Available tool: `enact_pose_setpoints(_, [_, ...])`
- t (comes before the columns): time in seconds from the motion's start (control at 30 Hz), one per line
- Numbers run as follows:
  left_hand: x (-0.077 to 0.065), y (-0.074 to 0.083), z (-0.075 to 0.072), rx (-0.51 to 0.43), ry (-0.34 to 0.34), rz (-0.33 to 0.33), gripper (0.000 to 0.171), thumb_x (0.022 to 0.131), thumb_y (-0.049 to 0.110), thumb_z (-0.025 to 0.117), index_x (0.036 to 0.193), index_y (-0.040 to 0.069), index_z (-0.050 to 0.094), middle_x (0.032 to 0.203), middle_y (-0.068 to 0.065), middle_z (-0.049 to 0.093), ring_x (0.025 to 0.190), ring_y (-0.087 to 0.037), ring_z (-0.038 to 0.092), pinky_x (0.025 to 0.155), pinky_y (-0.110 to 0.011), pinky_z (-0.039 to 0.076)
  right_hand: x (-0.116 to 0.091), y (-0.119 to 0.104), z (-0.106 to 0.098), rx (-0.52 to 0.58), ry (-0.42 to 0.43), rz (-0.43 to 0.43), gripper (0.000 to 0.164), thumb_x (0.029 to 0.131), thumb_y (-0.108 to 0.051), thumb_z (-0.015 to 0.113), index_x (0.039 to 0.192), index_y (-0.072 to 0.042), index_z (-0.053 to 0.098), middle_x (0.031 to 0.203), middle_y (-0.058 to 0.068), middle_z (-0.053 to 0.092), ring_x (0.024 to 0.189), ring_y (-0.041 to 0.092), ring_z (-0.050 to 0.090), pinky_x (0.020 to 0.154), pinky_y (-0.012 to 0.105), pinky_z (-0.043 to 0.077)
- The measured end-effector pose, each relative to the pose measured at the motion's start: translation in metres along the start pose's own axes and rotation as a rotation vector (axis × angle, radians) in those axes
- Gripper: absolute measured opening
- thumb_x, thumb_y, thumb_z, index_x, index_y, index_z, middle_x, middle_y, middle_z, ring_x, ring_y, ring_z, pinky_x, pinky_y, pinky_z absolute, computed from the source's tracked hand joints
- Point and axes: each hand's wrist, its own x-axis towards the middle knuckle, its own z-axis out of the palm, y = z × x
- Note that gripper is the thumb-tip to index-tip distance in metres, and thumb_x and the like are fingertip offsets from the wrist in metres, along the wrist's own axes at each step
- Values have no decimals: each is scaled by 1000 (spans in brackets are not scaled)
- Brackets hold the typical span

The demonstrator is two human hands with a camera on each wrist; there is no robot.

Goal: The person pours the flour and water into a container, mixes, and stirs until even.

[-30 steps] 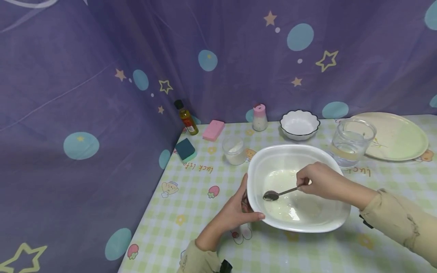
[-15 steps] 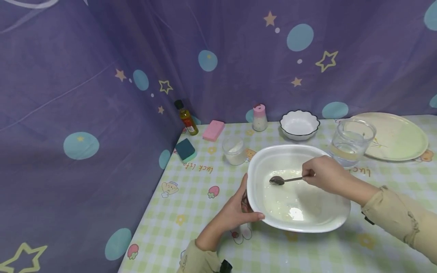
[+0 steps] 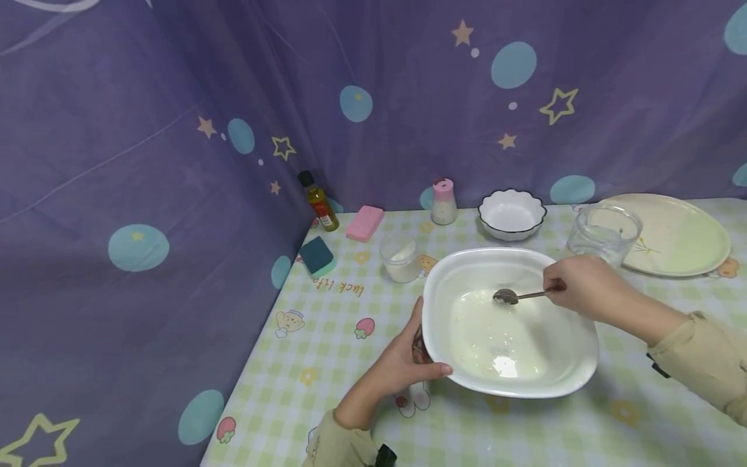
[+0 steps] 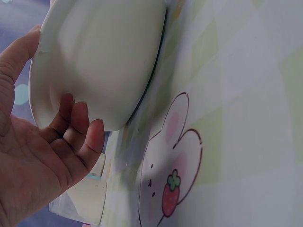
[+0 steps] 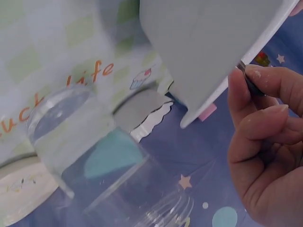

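Observation:
A white basin with a shallow layer of pale liquid stands on the checked tablecloth. My left hand grips its left side, thumb over the rim and fingers against the outer wall; in the left wrist view the fingers curl at the basin's underside. My right hand pinches the handle end of a metal spoon between thumb and fingertips, over the basin's right rim. The spoon's bowl is at the far part of the basin, over the liquid. In the right wrist view the basin wall hides most of the spoon.
Behind the basin stand a glass jar of water, an oval plate, a scalloped white bowl, a pink-topped shaker and a cup of white powder. Farther left are a pink block, a sponge and an oil bottle.
My right hand has moved right and back with the spoon, its bowl going from the basin's left side toward the far middle. The left hand and the basin have stayed put.

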Motion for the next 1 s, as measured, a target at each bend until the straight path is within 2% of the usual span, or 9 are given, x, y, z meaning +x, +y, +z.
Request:
enact_pose_setpoints(0.23, [-2, 1, 0, 2, 11, -27, 114, 83, 6, 77, 156, 24, -8, 126, -28, 54, 89, -15, 60, 74, -32, 53, -6, 4, -7, -21, -47, 8, 30, 75, 0, 71, 63, -22, 55, 59, -11, 44, 58, 11, 39, 55, 30, 34])
enact_pose_setpoints(0.47, [-2, 2, 1, 7, 22, -32, 114, 83, 6, 77, 157, 24, -7, 124, -28, 55, 87, -15, 60, 74, -32, 53, -10, 4, -16, -27, -121, -16, 32, 75, -3, 73, 62, -25, 55, 59, -13, 42, 59, 8, 39, 57, 28, 33])
enact_pose_setpoints(0.73, [-3, 3, 1, 3, 21, -34, 115, 82, 4, 77, 157, 24, -8, 131, -26, 53, 93, -23, 61, 77, -35, 53, -14, -2, -21, 75, -260, -20, 27, 74, -6, 74, 63, -26, 59, 59, -16, 48, 57, 4, 42, 55, 23, 36])
enact_pose_setpoints(1.0, [-2, 3, 1, 6, 9, -18, 115, 83, 5, 77, 157, 18, -10, 128, -27, 53, 91, -20, 61, 76, -34, 53, -15, -5, -12, 224, -306, -113, 24, 73, -5, 75, 65, -24, 64, 58, -19, 51, 56, -2, 42, 53, 21, 37])
